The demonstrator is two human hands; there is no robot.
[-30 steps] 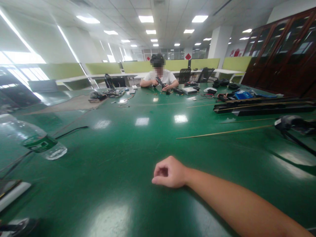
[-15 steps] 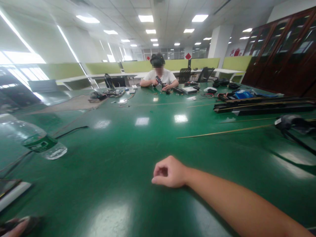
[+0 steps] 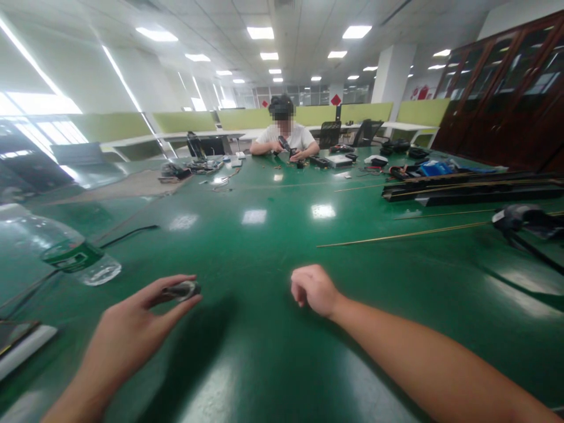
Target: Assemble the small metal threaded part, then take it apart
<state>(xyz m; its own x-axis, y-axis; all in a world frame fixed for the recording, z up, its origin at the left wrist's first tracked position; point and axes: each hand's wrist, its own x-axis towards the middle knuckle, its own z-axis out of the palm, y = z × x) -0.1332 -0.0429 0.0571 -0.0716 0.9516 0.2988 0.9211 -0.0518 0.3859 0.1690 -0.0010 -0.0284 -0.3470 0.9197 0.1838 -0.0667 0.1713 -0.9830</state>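
Over the near left of the green table my left hand (image 3: 136,320) grips a small dark, rounded object (image 3: 181,290) with a greyish, shiny end. Thumb and fingers clasp it from both sides, and its exact kind cannot be made out. My right hand (image 3: 315,289) is at the middle of the table, its fingers curled inward and pointing down. Nothing shows in it, though the palm is hidden. Thin brass-coloured rods (image 3: 396,236) lie beyond it to the right.
A clear water bottle with a green label (image 3: 73,254) is at left, above a pale-edged flat item (image 3: 26,349). Black rails (image 3: 471,191) and a black strapped device (image 3: 524,223) lie at right. Across the table (image 3: 247,258) a person (image 3: 284,138) handles a dark tool among parts.
My left hand has come up from the bottom left corner with the dark object, moving toward the middle. My right hand has shifted slightly right and away, its fingers now turned down.
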